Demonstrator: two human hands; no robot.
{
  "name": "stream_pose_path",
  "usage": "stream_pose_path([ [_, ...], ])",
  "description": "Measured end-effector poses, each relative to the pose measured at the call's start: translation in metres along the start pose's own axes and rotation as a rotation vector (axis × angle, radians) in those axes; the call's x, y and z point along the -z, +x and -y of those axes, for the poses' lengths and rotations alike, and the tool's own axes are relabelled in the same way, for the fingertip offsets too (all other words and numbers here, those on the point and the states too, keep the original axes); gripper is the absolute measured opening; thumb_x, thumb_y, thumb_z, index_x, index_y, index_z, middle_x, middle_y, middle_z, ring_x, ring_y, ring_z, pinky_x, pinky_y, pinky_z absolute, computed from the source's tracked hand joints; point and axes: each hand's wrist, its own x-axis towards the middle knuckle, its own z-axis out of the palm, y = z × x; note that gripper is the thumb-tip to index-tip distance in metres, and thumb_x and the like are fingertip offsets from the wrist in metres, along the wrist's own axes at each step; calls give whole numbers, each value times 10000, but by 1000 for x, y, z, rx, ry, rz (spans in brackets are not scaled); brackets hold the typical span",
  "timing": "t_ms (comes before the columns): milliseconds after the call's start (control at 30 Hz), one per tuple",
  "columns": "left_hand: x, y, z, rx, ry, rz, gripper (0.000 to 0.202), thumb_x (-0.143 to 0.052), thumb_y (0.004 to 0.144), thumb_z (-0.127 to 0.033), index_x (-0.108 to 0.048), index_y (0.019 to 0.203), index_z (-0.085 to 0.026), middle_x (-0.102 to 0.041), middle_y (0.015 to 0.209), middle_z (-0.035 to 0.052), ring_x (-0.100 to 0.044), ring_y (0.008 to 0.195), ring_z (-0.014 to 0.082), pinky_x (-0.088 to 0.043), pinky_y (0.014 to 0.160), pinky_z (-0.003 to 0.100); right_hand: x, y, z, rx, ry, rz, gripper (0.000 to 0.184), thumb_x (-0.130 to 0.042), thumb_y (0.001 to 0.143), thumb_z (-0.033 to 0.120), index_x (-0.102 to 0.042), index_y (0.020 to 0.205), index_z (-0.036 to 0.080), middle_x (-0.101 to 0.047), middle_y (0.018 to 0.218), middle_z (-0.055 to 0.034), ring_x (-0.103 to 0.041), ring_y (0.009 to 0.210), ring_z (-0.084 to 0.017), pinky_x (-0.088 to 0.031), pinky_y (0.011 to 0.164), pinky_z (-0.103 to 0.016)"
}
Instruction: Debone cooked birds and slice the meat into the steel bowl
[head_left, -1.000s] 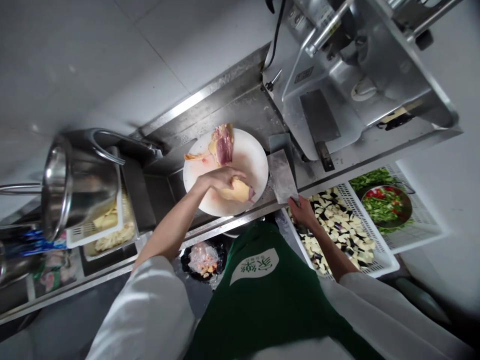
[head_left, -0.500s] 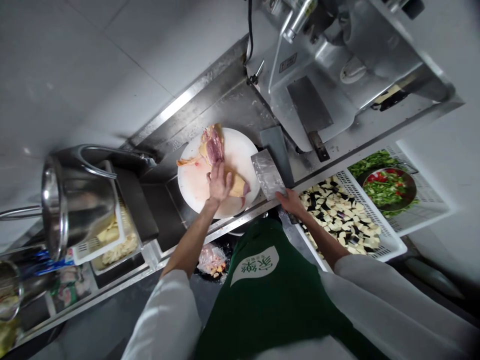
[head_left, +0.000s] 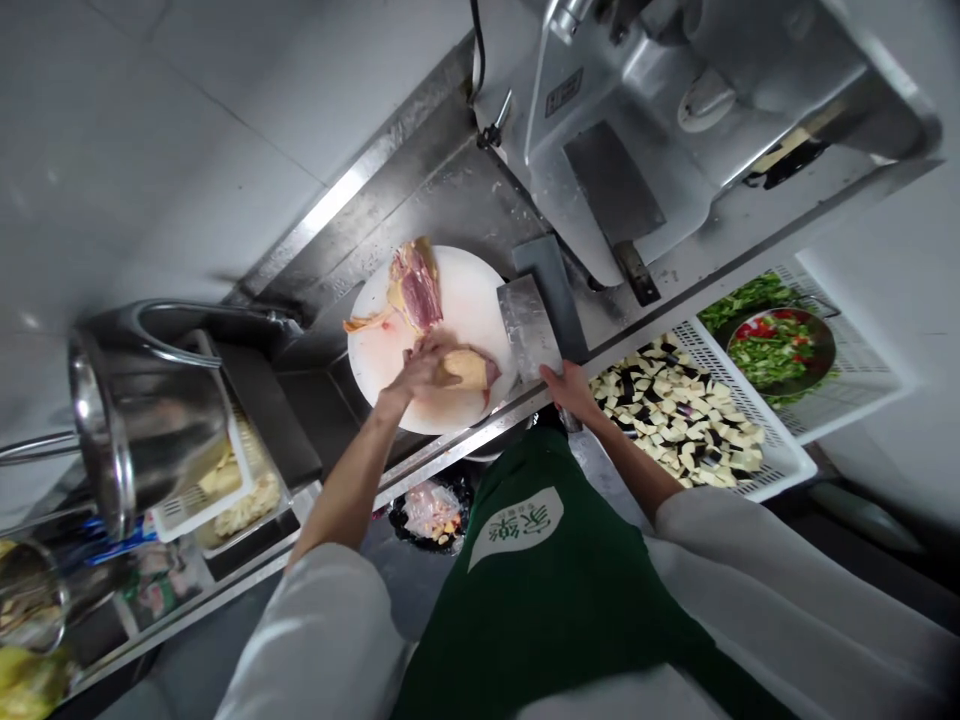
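Observation:
A round white chopping board [head_left: 367, 350] bears raw, yellow-skinned poultry pieces. One dark red poultry piece [head_left: 416, 285] lies toward the far left of the board. My left hand [head_left: 421, 370] grips the nearer poultry piece [head_left: 466, 370], its fingers over the left end and partly hidden. In my right hand [head_left: 568, 388] is a cleaver [head_left: 530, 325], held by the handle at the board's right edge. Its broad blade lies nearly flat, apart from the meat. A second, darker cleaver [head_left: 551, 290] lies just behind it on the steel counter.
Another cleaver [head_left: 615, 185] rests on the steel machine [head_left: 675, 235] at the right. A white basket [head_left: 784, 470] of cut eggplant stands beside my right arm, with a pan of chopped greens [head_left: 780, 355] beyond. At left are a sink [head_left: 315, 410] and a steel pot [head_left: 161, 420].
My left hand has shifted left and turned, its fingers now curled over the nearer poultry piece. The cleaver stays in my right hand near the board's edge. The view has tilted slightly.

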Motion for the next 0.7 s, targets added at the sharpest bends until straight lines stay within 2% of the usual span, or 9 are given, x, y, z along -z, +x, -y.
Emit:
stream_pose_path([
  [67, 9, 0, 10, -130, 34, 38, 528, -791, 760, -397, -669, 1247, -236, -603, 1286, 127, -450, 1320, 379, -355, 1112, 554, 7, 2, -4, 2, -20, -5, 346, -546, 944, 511, -604, 956, 171, -563, 498, 20, -542, 407, -177, -429, 494, -278],
  [133, 7, -4, 12, -239, -16, 40, 341, -738, 780, -288, -697, 1111, -217, -650, 1153, 99, -557, 1183, 314, -432, 1049, 470, 12, 3, -4, 10, -36, 7, 334, -542, 944, 504, -601, 933, 175, -556, 491, 27, -526, 387, -168, -417, 483, -273],
  [233, -1, -20, 8, -274, -135, 16, 112, -616, 820, -196, -674, 914, -211, -674, 937, 56, -637, 902, 226, -516, 845, 348, 14, 3, -2, 18, -53, 19, 321, -543, 945, 486, -613, 929, 173, -570, 502, 23, -543, 402, -165, -425, 506, -267],
  [267, -3, -27, 5, -256, -151, -18, 97, -596, 824, -186, -664, 888, -215, -671, 910, 49, -638, 861, 214, -520, 805, 332, 14, 2, -1, 19, -56, 24, 324, -541, 945, 485, -617, 934, 171, -578, 510, 20, -551, 410, -166, -430, 516, -268],
  [333, -6, -44, -4, -182, -124, -147, 125, -584, 835, -177, -667, 918, -220, -675, 985, 62, -644, 903, 218, -527, 821, 335, 13, 2, -1, 23, -56, 27, 333, -535, 946, 491, -622, 935, 171, -589, 523, 13, -561, 424, -168, -434, 529, -268],
  [433, -13, -64, -26, 16, -16, -401, 258, -600, 843, -160, -673, 1083, -218, -623, 1260, 121, -612, 1117, 281, -506, 973, 424, 7, 2, -5, 41, -48, -2, 331, -535, 942, 498, -612, 890, 181, -574, 515, 18, -562, 437, -163, -424, 529, -261],
  [500, -23, -69, -41, 74, -19, -443, 313, -643, 839, -187, -658, 1151, -212, -567, 1373, 147, -569, 1213, 320, -487, 1028, 471, 2, 2, -9, 33, -35, -19, 333, -539, 936, 511, -597, 870, 190, -554, 501, 30, -555, 436, -157, -410, 514, -254],
  [600, -37, -58, -44, 147, -158, -455, 362, -681, 863, -295, -636, 1210, -200, -578, 1345, 169, -576, 1208, 320, -495, 1030, 466, -3, 2, -11, 10, -13, -19, 344, -538, 935, 533, -582, 876, 198, -534, 489, 44, -535, 420, -151, -390, 488, -250],
  [700, -42, -31, -28, 370, -359, -517, 554, -753, 816, -408, -590, 1288, -168, -618, 1229, 168, -628, 1097, 292, -521, 966, 438, -3, 2, -11, 3, -20, -21, 320, -551, 933, 513, -586, 890, 198, -531, 485, 44, -524, 415, -151, -395, 497, -255],
])
